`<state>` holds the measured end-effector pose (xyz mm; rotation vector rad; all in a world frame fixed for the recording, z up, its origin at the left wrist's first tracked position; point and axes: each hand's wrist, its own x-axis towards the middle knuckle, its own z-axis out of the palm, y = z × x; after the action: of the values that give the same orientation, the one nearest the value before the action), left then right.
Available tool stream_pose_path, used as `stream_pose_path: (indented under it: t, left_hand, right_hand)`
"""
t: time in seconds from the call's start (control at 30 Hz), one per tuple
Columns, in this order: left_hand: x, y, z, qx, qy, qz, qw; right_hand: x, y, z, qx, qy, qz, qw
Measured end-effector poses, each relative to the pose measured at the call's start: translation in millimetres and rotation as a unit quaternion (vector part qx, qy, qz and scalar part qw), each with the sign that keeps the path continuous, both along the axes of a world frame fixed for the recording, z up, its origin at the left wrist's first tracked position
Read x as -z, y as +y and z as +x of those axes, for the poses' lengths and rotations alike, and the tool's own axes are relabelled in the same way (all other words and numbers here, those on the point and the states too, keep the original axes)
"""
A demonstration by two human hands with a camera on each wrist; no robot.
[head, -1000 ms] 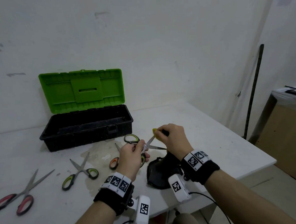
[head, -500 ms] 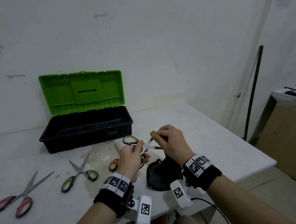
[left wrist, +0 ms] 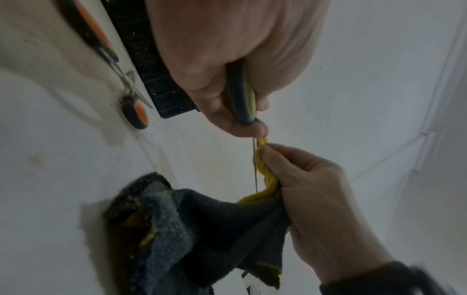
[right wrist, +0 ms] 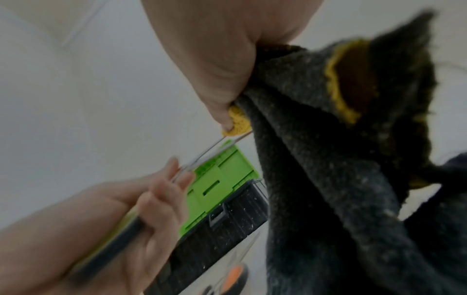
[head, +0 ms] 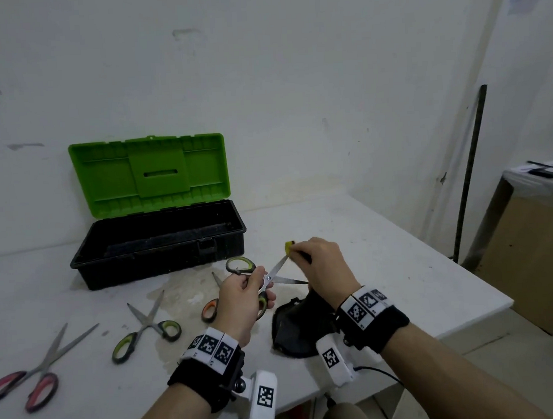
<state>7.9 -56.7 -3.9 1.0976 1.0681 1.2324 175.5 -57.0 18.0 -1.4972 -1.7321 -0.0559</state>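
Observation:
My left hand [head: 243,296] grips green-handled scissors [head: 239,265] by the handles, with the blades spread open above the table. The upper blade [head: 277,269] points up to the yellow edge [head: 289,247] of a dark grey cloth [head: 299,326]. My right hand [head: 319,264] pinches that yellow edge [left wrist: 262,165] against the blade [left wrist: 255,159]; the rest of the cloth [left wrist: 202,229] hangs down to the table. In the right wrist view my thumb presses the yellow edge [right wrist: 237,121] and the cloth [right wrist: 328,159] drapes below.
An open black toolbox [head: 161,244] with a green lid [head: 148,174] stands at the back of the white table [head: 384,267]. Orange-handled scissors [head: 210,309], green-handled scissors [head: 147,331] and red-handled scissors [head: 37,375] lie to the left. A cardboard box [head: 543,259] stands right.
Both hands have barely moved. The scissors stay open at the cloth's yellow edge, and the blades appear spread slightly wider than a second ago.

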Motion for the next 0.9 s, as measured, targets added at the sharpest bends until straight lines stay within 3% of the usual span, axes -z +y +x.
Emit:
stream_pose_path:
  t: [0.1,0.23,0.4,0.5,0.7,0.9]
  left_hand:
    - [-1.1,0.6,-1.2,-0.002,0.003,0.002,1.000]
    - [-2.4,3.7,0.6,0.010,-0.008,0.003,1.000]
    - [3.2,1.0,-2.8,0.017,-0.015,-0.006,1.000]
    - [6.1,3.6,-2.9,0.023,-0.038,-0.021,0.999]
    - [5.9,-0.7,2.8,0.046,-0.060,-0.018,0.997]
    - [-2.3,-0.9,-6.0,0.018,-0.136,-0.082,0.987]
  right_hand:
    - [-6.8,-2.6,1.0,-0.001,0.024,0.033,0.999]
    - [-2.4,-19.3,-19.6,-0.082,-0.050,0.004,0.995]
    - [-7.9,-4.8,1.6,0.014,-0.004,-0.007,1.000]
    - [-16.2,-14.5,-8.0,-0.003,0.002,0.036,0.999]
    - [-3.3,-23.3,-36.9,-0.055,-0.066,-0.073,0.994]
    - [-5.1,-21.4,-36.3,-0.056,-0.054,-0.087,0.993]
